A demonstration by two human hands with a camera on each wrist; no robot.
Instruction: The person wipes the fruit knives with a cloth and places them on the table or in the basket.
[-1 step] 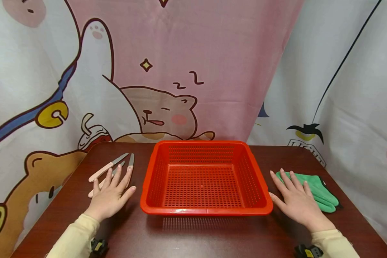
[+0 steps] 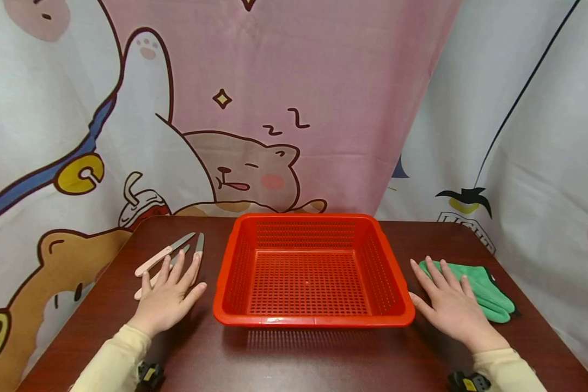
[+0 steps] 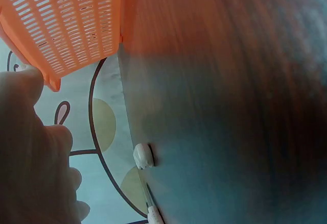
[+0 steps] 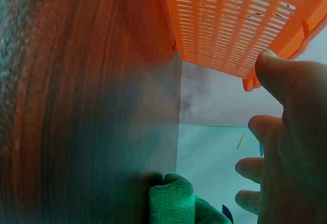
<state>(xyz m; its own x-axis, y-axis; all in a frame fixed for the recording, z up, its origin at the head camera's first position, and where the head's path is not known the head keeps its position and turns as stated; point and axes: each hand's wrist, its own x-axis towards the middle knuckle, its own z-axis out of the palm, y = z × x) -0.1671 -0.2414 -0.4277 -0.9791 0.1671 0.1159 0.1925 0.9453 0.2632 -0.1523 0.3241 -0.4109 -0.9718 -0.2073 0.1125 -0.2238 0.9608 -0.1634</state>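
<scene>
My left hand [image 2: 164,302] is held with its fingers spread and nothing gripped, at the left of the table. Just beyond and partly behind its fingers lie three knives [image 2: 153,261] with pale handles and grey blades. At the right, my right hand [image 2: 452,307] is likewise spread and holds nothing. It overlaps the near left part of a folded green cloth [image 2: 492,296], whose rounded fold also appears in the right wrist view. Between the hands stands a red perforated plastic basket [image 2: 313,321] with nothing in it; the right thumb is close to its rim.
The dark brown wooden table [image 2: 274,362] carries all of these. Directly behind its far edge hangs a curtain [image 2: 348,109] printed with cartoon animals. A pale handle end [image 3: 143,156] shows close to the table surface in the left wrist view.
</scene>
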